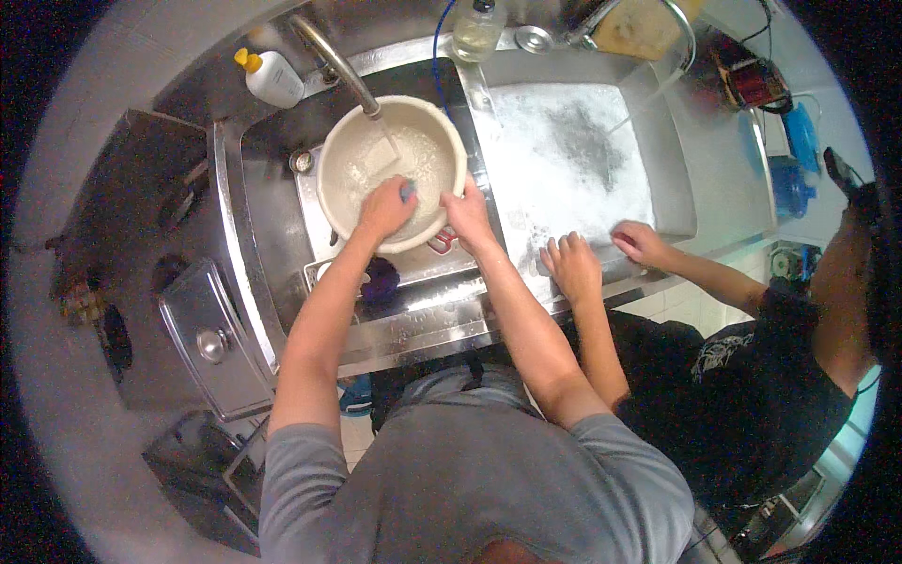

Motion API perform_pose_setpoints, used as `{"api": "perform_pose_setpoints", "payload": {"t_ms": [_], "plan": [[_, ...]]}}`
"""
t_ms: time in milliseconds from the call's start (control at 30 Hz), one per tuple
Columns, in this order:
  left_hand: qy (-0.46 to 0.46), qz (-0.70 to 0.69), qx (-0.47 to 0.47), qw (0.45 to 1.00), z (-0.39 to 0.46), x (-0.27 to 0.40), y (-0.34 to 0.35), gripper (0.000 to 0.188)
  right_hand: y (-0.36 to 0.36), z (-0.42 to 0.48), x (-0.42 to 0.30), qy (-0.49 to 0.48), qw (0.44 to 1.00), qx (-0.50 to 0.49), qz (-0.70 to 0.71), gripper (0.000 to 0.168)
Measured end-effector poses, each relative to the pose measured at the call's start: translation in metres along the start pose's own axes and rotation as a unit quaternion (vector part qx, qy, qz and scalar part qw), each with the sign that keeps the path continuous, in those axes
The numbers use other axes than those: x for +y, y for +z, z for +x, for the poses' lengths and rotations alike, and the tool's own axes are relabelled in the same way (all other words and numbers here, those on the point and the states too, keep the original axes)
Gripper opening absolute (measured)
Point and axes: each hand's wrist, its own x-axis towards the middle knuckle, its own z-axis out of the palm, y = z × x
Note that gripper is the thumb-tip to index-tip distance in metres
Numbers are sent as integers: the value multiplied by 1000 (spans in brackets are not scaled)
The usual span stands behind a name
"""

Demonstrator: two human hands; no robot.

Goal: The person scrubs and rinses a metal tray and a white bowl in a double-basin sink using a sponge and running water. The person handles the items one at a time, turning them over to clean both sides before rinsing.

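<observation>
A cream round basin (330, 197) stands in the left compartment of a steel sink, with water running into it from a metal faucet (338, 62). Inside the basin, below the stream, lies a pale rectangular piece (378, 154). My left hand (387, 208) is over the near part of the basin, closed on a blue-green scrubbing pad (407, 189). My right hand (466, 211) grips the basin's right rim. Beneath the basin is a perforated metal tray (437, 267), with a red-and-white item (444, 240) and a dark purple scrubber (380, 280) near its front.
Foamy water (557, 155) fills the right compartment. A co-worker's hands (574, 262) (638, 242) are at its front edge. A white bottle with a yellow pump (275, 79) and a clear bottle (478, 34) stand behind the sink. A steel lid (204, 317) lies left.
</observation>
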Motion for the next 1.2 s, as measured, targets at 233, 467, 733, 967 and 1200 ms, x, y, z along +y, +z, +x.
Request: {"api": "perform_pose_setpoints", "payload": {"t_ms": [233,467,733,967,1200], "plan": [[45,166,174,970,33,-9,-21,43,11,-15,-8,122,988,-41,83,53],[-106,123,168,972,46,0,-26,45,7,-10,-17,128,986,-41,102,52],[-199,-239,335,889,128,-96,40,39,17,-21,-8,148,988,-40,-15,51],[-109,-233,284,924,92,-10,10,51,21,-19,9,142,986,-81,-28,51],[-275,-328,261,865,81,12,-11,69,22,-20,-30,115,991,-67,10,52]]}}
